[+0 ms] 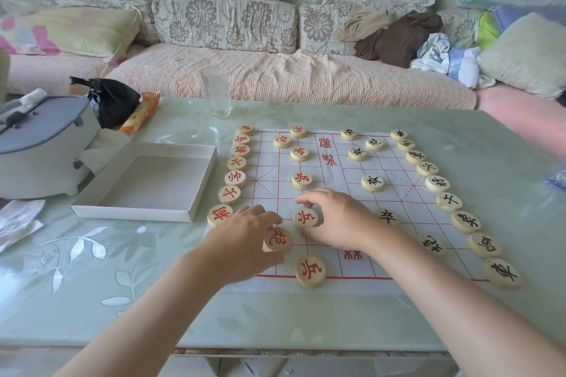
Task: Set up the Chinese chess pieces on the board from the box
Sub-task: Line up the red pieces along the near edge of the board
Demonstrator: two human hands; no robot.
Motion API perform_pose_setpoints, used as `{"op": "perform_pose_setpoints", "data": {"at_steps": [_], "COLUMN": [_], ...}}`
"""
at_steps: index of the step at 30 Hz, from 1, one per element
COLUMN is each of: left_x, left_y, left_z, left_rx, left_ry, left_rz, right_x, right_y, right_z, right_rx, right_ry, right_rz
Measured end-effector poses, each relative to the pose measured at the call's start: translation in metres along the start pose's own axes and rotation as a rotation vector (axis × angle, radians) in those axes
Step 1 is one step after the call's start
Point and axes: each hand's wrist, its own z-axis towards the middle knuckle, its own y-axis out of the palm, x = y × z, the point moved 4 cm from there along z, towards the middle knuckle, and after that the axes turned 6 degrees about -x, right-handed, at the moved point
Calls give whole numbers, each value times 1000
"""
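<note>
Over a paper board on a glass desk, the left hand has its grip clamped on a red cannon. The right hand pinches a red soldier. The box sits left of the board.

Left hand, right hand, both curled.

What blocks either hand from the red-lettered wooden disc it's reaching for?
Nothing visible. The left hand already touches the red-lettered wooden cannon disc; the right hand fingers already bracket the red-lettered wooden soldier disc.
</note>
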Motion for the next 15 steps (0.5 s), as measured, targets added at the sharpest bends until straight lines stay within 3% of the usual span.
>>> {"op": "perform_pose_setpoints", "data": {"at_steps": [9, 15], "left_x": [-7, -41], "left_y": [-3, -34], "left_z": [-6, -26], "left_rx": [49, 159], "left_ry": [20, -49], "left_rz": [-18, -72], "right_x": [-9, -57], "right_y": [-5, 2], "right_z": [-1, -8], "right_rx": [1, 58], "right_ry": [3, -144], "right_rz": [-101, -43]}}
